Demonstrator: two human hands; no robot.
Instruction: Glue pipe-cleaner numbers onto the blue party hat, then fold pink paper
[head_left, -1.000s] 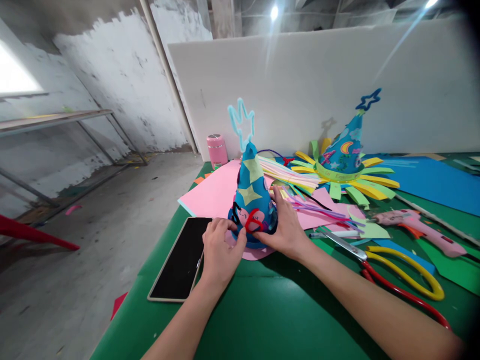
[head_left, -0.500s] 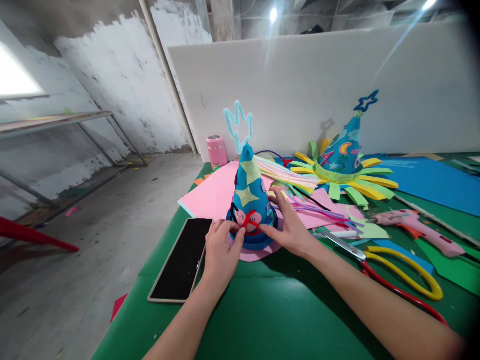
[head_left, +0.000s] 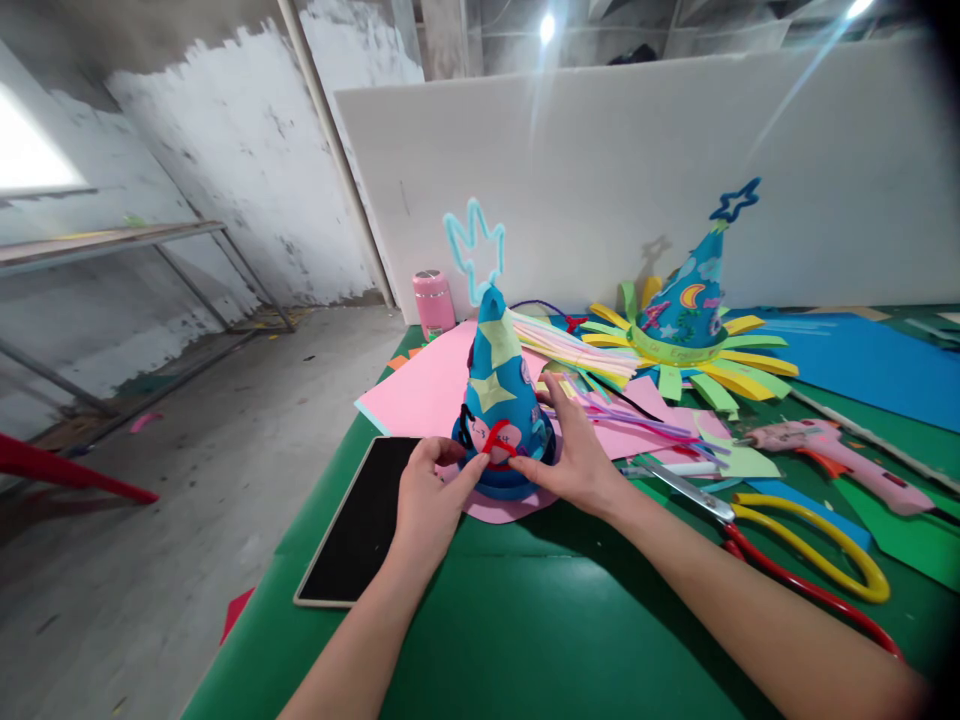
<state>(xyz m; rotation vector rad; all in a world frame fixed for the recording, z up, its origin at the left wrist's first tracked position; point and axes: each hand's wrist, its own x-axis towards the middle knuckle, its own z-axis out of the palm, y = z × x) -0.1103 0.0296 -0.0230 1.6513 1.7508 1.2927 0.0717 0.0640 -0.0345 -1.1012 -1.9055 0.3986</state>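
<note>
A blue paper cone hat (head_left: 493,345) stands upright in front of me, with pale green stars and a light-blue fuzzy crown shape (head_left: 475,245) on top. At its front base is a bent red pipe cleaner (head_left: 497,440) over a pink patch with writing. My left hand (head_left: 431,500) grips the hat's lower left side, its thumb tip against the pipe cleaner's lower left end. On the right, my right hand (head_left: 576,460) holds the hat between thumb and fingers, the thumb at the pipe cleaner's right end. Some fingertips are hidden behind the hat.
A phone (head_left: 352,530) lies left of the hat. Scissors (head_left: 750,520) and a pink glue gun (head_left: 840,460) lie to the right. Farther back are another cone hat (head_left: 686,300), paper strips, and a pink bottle (head_left: 433,303) near the white board (head_left: 637,170).
My left hand has shifted slightly left and down, its fingers a little farther from the hat's front. The right thumb has slid slightly left along the base.
</note>
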